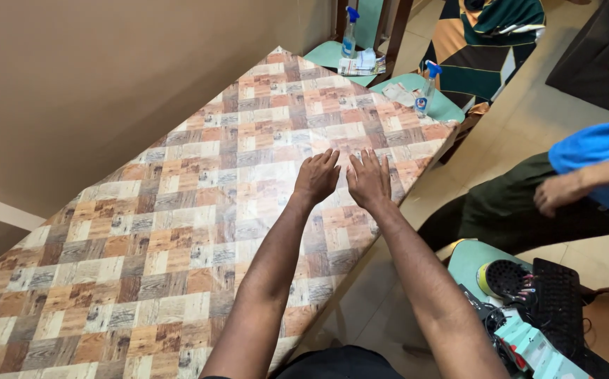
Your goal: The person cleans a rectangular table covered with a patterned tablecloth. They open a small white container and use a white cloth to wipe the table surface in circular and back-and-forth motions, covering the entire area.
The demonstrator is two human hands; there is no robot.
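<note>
Both hands, left [316, 175] and right [369, 180], flat on tablecloth [178, 231] (glossy wood-tile pattern).

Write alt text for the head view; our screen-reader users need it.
Both bare hands, left hand and right hand, lie flat, side by side, on a table with a brown-and-cream checked wood-pattern cover. Another seated person's hand shows at right.

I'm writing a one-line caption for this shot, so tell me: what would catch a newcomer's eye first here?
First, the two bare hands, left hand and right hand, laid flat side by side, palms down, on the table with its checked wood-pattern cover. Next, the two spray bottles with blue tops, one on a green chair at the far end, the other on the chair beside it. At the right edge sits another person in a blue shirt.
</note>
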